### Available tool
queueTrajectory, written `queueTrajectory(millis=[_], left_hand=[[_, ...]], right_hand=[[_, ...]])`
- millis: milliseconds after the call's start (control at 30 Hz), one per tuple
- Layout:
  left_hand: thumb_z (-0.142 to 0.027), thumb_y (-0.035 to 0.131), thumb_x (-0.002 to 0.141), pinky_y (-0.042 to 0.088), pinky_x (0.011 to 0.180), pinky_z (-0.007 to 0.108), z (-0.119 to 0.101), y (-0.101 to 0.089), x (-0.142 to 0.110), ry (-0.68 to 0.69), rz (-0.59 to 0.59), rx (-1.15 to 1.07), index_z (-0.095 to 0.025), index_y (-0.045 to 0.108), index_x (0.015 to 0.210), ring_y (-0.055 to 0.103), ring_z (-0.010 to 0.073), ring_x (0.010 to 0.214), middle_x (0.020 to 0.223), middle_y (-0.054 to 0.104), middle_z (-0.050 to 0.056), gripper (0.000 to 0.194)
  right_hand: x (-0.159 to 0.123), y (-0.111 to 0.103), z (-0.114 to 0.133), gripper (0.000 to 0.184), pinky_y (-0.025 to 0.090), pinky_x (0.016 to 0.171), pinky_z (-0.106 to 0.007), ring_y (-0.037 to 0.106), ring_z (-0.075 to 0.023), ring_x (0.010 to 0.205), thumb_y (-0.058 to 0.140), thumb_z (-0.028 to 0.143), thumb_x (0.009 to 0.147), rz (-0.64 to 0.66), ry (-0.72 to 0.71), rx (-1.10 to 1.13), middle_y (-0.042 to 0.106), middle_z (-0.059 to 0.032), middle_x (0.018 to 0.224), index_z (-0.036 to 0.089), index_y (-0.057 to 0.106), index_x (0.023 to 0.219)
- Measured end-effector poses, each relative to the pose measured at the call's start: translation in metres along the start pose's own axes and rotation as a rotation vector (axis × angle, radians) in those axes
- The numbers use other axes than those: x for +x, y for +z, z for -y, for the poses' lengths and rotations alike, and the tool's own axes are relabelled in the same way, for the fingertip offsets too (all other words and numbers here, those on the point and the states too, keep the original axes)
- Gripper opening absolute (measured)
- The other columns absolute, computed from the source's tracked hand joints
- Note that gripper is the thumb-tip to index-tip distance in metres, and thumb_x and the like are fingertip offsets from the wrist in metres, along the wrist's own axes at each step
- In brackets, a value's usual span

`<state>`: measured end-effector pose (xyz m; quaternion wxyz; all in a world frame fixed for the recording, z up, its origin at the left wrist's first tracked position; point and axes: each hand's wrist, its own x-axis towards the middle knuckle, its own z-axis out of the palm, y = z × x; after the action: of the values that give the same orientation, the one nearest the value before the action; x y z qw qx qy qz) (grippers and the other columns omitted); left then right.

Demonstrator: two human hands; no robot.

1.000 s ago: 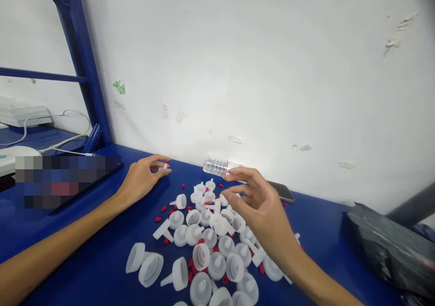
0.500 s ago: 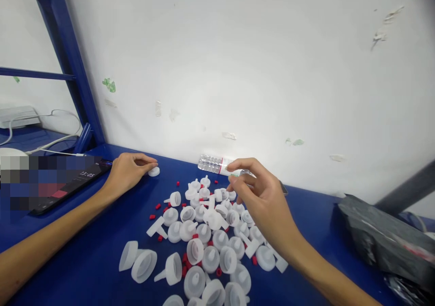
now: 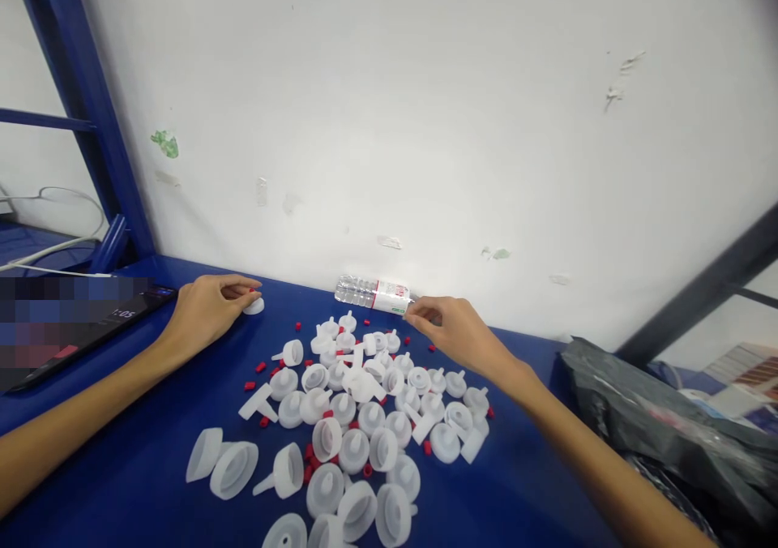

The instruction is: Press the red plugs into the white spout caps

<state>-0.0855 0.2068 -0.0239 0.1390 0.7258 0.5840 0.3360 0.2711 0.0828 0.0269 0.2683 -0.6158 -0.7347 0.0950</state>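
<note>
At the left, my left hand (image 3: 212,305) pinches a white nozzle cap (image 3: 255,306) near the table's back edge. A bit of red shows at its top, between the fingertips. My right hand (image 3: 453,329) hovers behind the pile with thumb and forefinger together, in front of the end of a clear plastic bottle (image 3: 356,290) lying on its side. Whether anything is between those fingertips is too small to tell. Between the hands spreads a pile of white nozzle caps (image 3: 354,449), some upright, some tipped over. Small red tips (image 3: 250,386) are scattered among them.
A tablet or phone (image 3: 91,333) lies on the blue table (image 3: 146,467) at the left, partly blurred out. A grey plastic bag (image 3: 656,418) is at the right. Behind stands the white wall (image 3: 377,110), with a blue metal frame (image 3: 100,126) at the left.
My right hand has moved back from above the pile, and its fingers have closed into a pinch. The left hand still holds the cap. The whole view has shifted to the right.
</note>
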Motion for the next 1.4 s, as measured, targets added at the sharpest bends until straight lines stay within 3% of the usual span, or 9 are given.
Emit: queueTrajectory(millis=[133, 400, 567, 733, 833, 1000, 1100, 1233, 1400], left_hand=[[-0.043, 0.067, 0.101, 0.058, 0.095, 0.047, 0.007, 0.004, 0.002, 0.045, -0.021, 0.017, -0.015, 0.071, 0.116, 0.073, 0.0243, 0.096, 0.097, 0.074, 0.002, 0.033], [-0.052, 0.065, 0.099, 0.055, 0.097, 0.050, 0.011, 0.009, 0.002, 0.104, -0.063, 0.077, -0.015, 0.067, 0.128, 0.071, 0.0269, 0.099, 0.104, 0.073, 0.005, 0.047], [-0.048, 0.060, 0.096, 0.052, 0.100, 0.048, -0.008, 0.004, -0.005, 0.150, -0.187, 0.067, -0.020, 0.071, 0.123, 0.068, 0.0293, 0.101, 0.113, 0.066, 0.008, 0.040], [-0.044, 0.054, 0.095, 0.050, 0.082, 0.037, -0.037, 0.001, -0.019, 0.314, -0.275, -0.025, -0.024, 0.073, 0.104, 0.065, 0.0273, 0.095, 0.105, 0.067, 0.005, 0.029], [-0.050, 0.058, 0.095, 0.050, 0.075, 0.033, -0.054, 0.003, -0.036, 0.430, -0.184, -0.111, -0.032, 0.074, 0.106, 0.064, 0.0221, 0.082, 0.090, 0.071, -0.001, 0.027], [-0.058, 0.076, 0.088, 0.058, 0.076, 0.031, -0.073, 0.014, -0.068, 0.587, 0.118, -0.311, -0.051, 0.062, 0.138, 0.070, 0.0208, 0.087, 0.117, 0.077, -0.005, 0.052], [-0.052, 0.076, 0.091, 0.057, 0.060, 0.026, -0.076, 0.018, -0.074, 0.633, 0.151, -0.339, -0.053, 0.064, 0.135, 0.068, 0.0166, 0.067, 0.095, 0.079, -0.006, 0.046], [-0.059, 0.076, 0.088, 0.057, 0.057, 0.026, -0.074, 0.016, -0.066, 0.583, -0.005, -0.273, -0.045, 0.073, 0.120, 0.064, 0.0151, 0.058, 0.087, 0.078, -0.006, 0.035], [-0.064, 0.070, 0.088, 0.056, 0.059, 0.030, -0.066, 0.013, -0.055, 0.514, -0.101, -0.144, -0.038, 0.075, 0.118, 0.068, 0.0199, 0.068, 0.097, 0.079, -0.003, 0.040]], right_hand=[[0.004, 0.000, -0.013, 0.016, 0.054, 0.077, -0.033, 0.075, -0.0226, 0.084, 0.064, 0.021, 0.096, 0.042, -0.015, -0.018, 0.082, -0.0062, 0.092, 0.019, 0.079, 0.093], [0.002, 0.015, -0.009, 0.015, 0.054, 0.089, -0.036, 0.075, -0.0253, 0.100, 0.070, 0.024, 0.097, 0.085, -0.129, -0.032, 0.082, -0.0067, 0.106, 0.021, 0.081, 0.106], [0.003, 0.021, -0.012, 0.011, 0.054, 0.081, -0.035, 0.076, -0.0232, 0.087, 0.072, 0.021, 0.095, 0.065, -0.109, 0.005, 0.082, -0.0049, 0.091, 0.020, 0.081, 0.089], [0.004, 0.000, -0.004, 0.012, 0.056, 0.077, -0.034, 0.075, -0.0211, 0.080, 0.069, 0.023, 0.095, -0.045, -0.049, 0.096, 0.080, -0.0042, 0.084, 0.020, 0.078, 0.088], [0.000, -0.004, 0.017, 0.012, 0.058, 0.081, -0.034, 0.076, -0.0202, 0.085, 0.068, 0.027, 0.097, -0.110, -0.059, 0.170, 0.081, -0.0031, 0.090, 0.021, 0.077, 0.092], [-0.019, 0.016, 0.066, 0.009, 0.061, 0.082, -0.031, 0.078, -0.0177, 0.086, 0.071, 0.024, 0.099, -0.066, -0.262, 0.435, 0.082, 0.0022, 0.094, 0.026, 0.079, 0.096], [-0.025, 0.019, 0.078, 0.006, 0.060, 0.078, -0.031, 0.077, -0.0170, 0.080, 0.075, 0.024, 0.097, -0.097, -0.347, 0.385, 0.083, 0.0041, 0.092, 0.028, 0.080, 0.097], [-0.016, -0.003, 0.054, 0.023, 0.057, 0.072, -0.033, 0.078, -0.0227, 0.085, 0.071, 0.036, 0.100, -0.032, -0.189, 0.194, 0.083, 0.0027, 0.096, 0.033, 0.073, 0.123], [0.001, -0.026, -0.013, 0.014, 0.048, 0.061, -0.033, 0.074, -0.0251, 0.072, 0.072, 0.016, 0.087, 0.104, 0.098, -0.298, 0.081, -0.0038, 0.080, 0.026, 0.080, 0.091]])
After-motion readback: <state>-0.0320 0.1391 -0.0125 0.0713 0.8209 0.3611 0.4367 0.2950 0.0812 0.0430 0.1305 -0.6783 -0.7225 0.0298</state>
